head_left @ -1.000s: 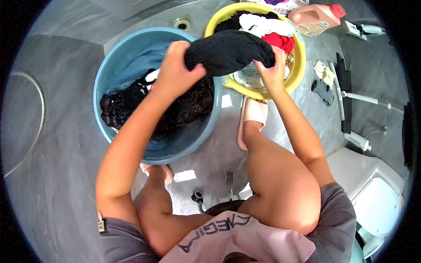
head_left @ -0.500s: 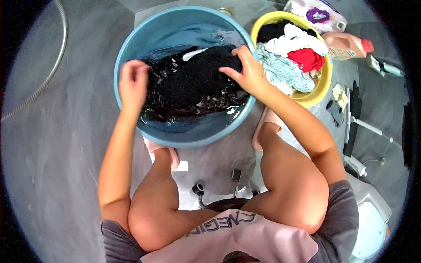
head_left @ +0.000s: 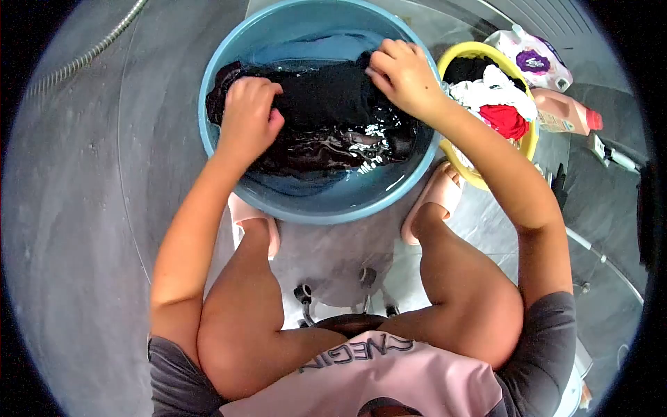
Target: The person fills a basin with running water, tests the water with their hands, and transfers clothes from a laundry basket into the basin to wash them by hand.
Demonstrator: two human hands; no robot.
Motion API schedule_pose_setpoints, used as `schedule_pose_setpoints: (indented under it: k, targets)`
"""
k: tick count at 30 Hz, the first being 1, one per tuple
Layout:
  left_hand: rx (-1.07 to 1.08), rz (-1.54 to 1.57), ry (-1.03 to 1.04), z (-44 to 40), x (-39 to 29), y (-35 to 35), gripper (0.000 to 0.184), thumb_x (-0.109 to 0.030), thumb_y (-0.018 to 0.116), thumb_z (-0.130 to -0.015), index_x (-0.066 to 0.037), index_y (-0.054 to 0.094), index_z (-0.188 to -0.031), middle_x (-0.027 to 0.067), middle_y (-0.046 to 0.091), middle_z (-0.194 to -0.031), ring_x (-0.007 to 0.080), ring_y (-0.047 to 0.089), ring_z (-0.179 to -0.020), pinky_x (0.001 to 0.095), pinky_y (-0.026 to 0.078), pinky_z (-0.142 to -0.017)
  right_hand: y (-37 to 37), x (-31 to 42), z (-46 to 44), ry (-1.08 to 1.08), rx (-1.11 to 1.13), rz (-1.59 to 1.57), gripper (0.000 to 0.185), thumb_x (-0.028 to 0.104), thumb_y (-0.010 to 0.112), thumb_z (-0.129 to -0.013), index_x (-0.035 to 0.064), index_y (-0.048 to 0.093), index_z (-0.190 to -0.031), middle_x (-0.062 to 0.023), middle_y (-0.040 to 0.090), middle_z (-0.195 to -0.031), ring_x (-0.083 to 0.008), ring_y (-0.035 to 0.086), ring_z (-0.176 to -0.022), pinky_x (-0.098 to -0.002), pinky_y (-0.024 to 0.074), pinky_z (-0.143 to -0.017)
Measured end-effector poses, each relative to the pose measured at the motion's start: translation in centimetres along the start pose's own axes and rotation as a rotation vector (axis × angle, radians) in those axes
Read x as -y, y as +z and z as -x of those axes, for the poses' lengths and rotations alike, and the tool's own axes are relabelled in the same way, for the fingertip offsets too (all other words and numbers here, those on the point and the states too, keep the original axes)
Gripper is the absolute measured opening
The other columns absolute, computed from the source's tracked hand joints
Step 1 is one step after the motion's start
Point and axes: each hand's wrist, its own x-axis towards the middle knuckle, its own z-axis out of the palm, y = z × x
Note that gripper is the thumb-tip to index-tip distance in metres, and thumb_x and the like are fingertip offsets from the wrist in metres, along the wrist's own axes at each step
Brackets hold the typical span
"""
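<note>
A black garment lies soaked in water inside the blue basin, stretched from side to side. My left hand is closed on its left part, fingers curled over the cloth and thumb pointing right. At the upper right of the basin my right hand has its fingers bent around the garment's other end. More dark wet fabric floats below, shiny with water. What the fingertips press on is partly hidden.
Right of the basin stands a yellow tub with white, red and black clothes. Beside it are a pink bottle and a white-and-purple detergent pack. A shower hose hangs at upper left. My slippered feet flank the basin's front.
My left hand has come in from the basin's left rim onto the garment. My right hand has closed on the cloth. The white handle on the fabric is out of sight. The view has shifted.
</note>
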Motion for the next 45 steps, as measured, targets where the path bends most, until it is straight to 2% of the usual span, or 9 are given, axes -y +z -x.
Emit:
schedule_pose_setpoints:
  k: [9, 13, 15, 17, 22, 25, 32, 41, 45]
  targets:
    - [-0.078, -0.088, -0.023, 0.8, 2.1, -3.5, 0.021, 0.003, 0.059, -0.063, -0.005, 0.058, -0.083, 0.0083, 0.059, -0.084, 0.0283, 0.056, -0.087, 0.0402, 0.044, -0.081, -3.5, 1.2, 0.1, -0.323, -0.241, -0.368, 0.018, 0.006, 0.064, -0.074, 0.0039, 0.047, -0.078, -0.0115, 0.051, -0.08, -0.0337, 0.053, -0.076, -0.0419, 0.0424, -0.067]
    - [-0.008, 0.093, 0.003, 1.8, 3.8, -3.4, 0.017, 0.004, 0.055, -0.063, -0.003, 0.057, -0.078, 0.0076, 0.062, -0.089, 0.028, 0.057, -0.095, 0.0379, 0.044, -0.086, -3.2, 2.8, 2.8, -0.445, 0.457, -0.467, 0.019, 0.011, 0.066, -0.071, 0.0059, 0.049, -0.076, -0.0115, 0.052, -0.081, -0.0318, 0.053, -0.076, -0.0412, 0.0446, -0.065]
    - [0.038, 0.139, -0.023, 2.5, 3.7, -2.9, 0.016, 0.005, 0.054, -0.066, -0.003, 0.058, -0.079, 0.0086, 0.064, -0.093, 0.0288, 0.058, -0.096, 0.0374, 0.044, -0.088, -2.3, 3.0, 3.3, -0.452, 0.44, -0.46, 0.019, 0.013, 0.067, -0.071, 0.0069, 0.053, -0.081, -0.0102, 0.053, -0.084, -0.0301, 0.054, -0.076, -0.04, 0.0448, -0.064]
    - [-0.226, 0.286, -0.137, 1.9, 1.9, -1.9, 0.015, 0.004, 0.056, -0.071, -0.002, 0.061, -0.084, 0.0098, 0.065, -0.093, 0.03, 0.059, -0.094, 0.0375, 0.046, -0.086, -2.0, 4.0, 2.2, -0.246, -0.056, -0.36, 0.023, 0.014, 0.067, -0.072, 0.0078, 0.055, -0.09, -0.0101, 0.055, -0.09, -0.0303, 0.054, -0.08, -0.0398, 0.0455, -0.067]
    - [0.066, 0.125, 0.03, 1.5, -0.7, 1.4, 0.025, -0.004, 0.059, -0.079, -0.004, 0.061, -0.104, 0.0114, 0.06, -0.115, 0.0309, 0.054, -0.11, 0.0403, 0.043, -0.095, 1.5, 5.4, 1.0, 0.019, 0.209, -0.074, 0.07, 0.045, 0.068, -0.074, 0.0126, 0.043, -0.131, -0.015, 0.04, -0.134, -0.035, 0.033, -0.129, -0.0603, 0.0256, -0.103]
    - [0.212, 0.113, -0.02, 1.9, -0.7, 2.2, 0.041, -0.014, 0.06, -0.08, -0.007, 0.055, -0.121, 0.0116, 0.053, -0.128, 0.0325, 0.045, -0.122, 0.0449, 0.035, -0.103, 3.7, 5.6, 1.7, -0.045, 0.33, 0.075, 0.084, 0.059, 0.062, -0.074, 0.0136, 0.036, -0.139, -0.0181, 0.033, -0.142, -0.0395, 0.026, -0.133, -0.0667, 0.0193, -0.102]
    - [0.506, -0.083, 0.023, 2.8, -0.3, 3.0, 0.073, -0.03, 0.064, -0.075, -0.012, 0.036, -0.14, 0.0174, 0.023, -0.149, 0.038, 0.022, -0.136, 0.0539, 0.022, -0.109, 5.4, 5.6, 1.4, -0.02, 0.385, 0.101, 0.09, 0.062, 0.063, -0.071, 0.0132, 0.034, -0.14, -0.0188, 0.03, -0.144, -0.0408, 0.026, -0.133, -0.0678, 0.0175, -0.102]
    - [0.626, -0.172, -0.027, 3.2, 0.4, 5.5, 0.074, -0.036, 0.063, -0.075, -0.012, 0.035, -0.14, 0.0178, 0.027, -0.147, 0.0355, 0.024, -0.136, 0.0527, 0.021, -0.109, 6.3, 5.8, 1.1, 0.035, 0.633, 0.153, 0.093, 0.06, 0.062, -0.074, 0.0128, 0.025, -0.145, -0.0167, 0.028, -0.146, -0.0383, 0.025, -0.134, -0.0648, 0.0147, -0.105]
    - [0.717, -0.231, -0.047, 3.4, 0.3, 6.1, 0.075, -0.037, 0.063, -0.075, -0.012, 0.035, -0.14, 0.0183, 0.027, -0.147, 0.0357, 0.024, -0.137, 0.0521, 0.019, -0.111, 7.6, 5.6, 1.3, 0.017, 0.66, 0.209, 0.075, 0.041, 0.056, -0.085, 0.0116, 0.023, -0.145, -0.0178, 0.031, -0.144, -0.0369, 0.026, -0.134, -0.0658, 0.0165, -0.104]
